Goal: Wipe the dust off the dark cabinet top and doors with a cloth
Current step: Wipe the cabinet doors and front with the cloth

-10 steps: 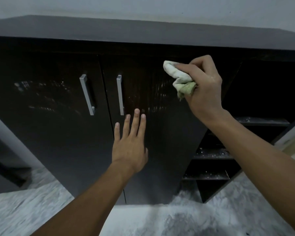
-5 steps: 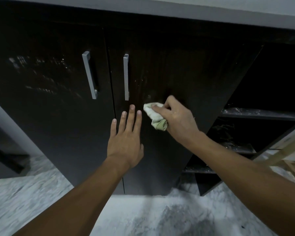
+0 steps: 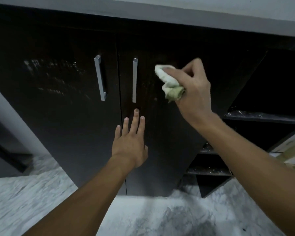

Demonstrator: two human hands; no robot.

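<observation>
2 hands: the right hand [image 3: 192, 89] grips a crumpled pale cloth [image 3: 169, 82] on the glossy dark door [image 3: 160, 133]; the left hand [image 3: 130, 142] presses flat, fingers straight.

No readable text, label, brand, number or sign appears anywhere in view.
</observation>
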